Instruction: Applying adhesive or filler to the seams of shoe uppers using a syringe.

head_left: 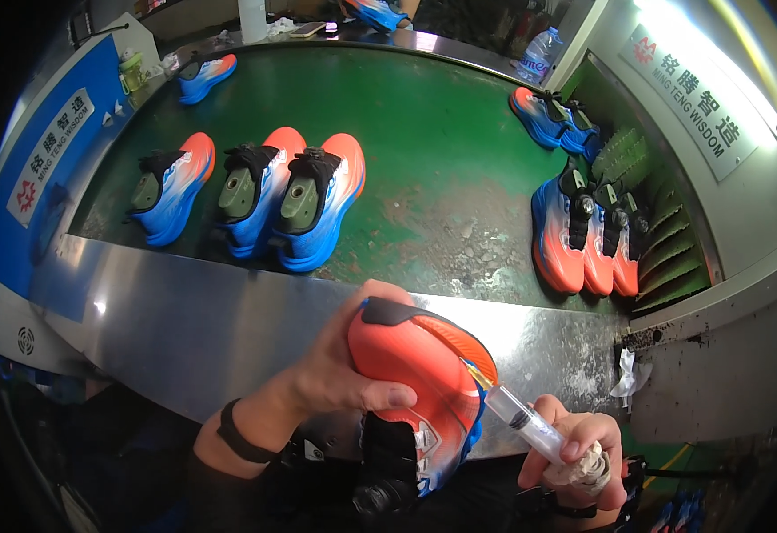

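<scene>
My left hand is closed round a red, white and blue sports shoe, its thumb across the red toe area. The shoe is held toe up above the front metal edge, with its black collar low and its orange sole edge facing right. My right hand grips a clear syringe with a dark plunger seal. The yellowish tip of the syringe meets the seam between the upper and the sole. Crumpled whitish wrapping sits at the plunger end in my right palm; whether it is tissue or cloth I cannot tell.
Beyond the metal ledge lies a green work surface. Three matching shoes stand at left, another farther back, and several more along the right side. A water bottle stands back right; crumpled tissue hangs by the right wall.
</scene>
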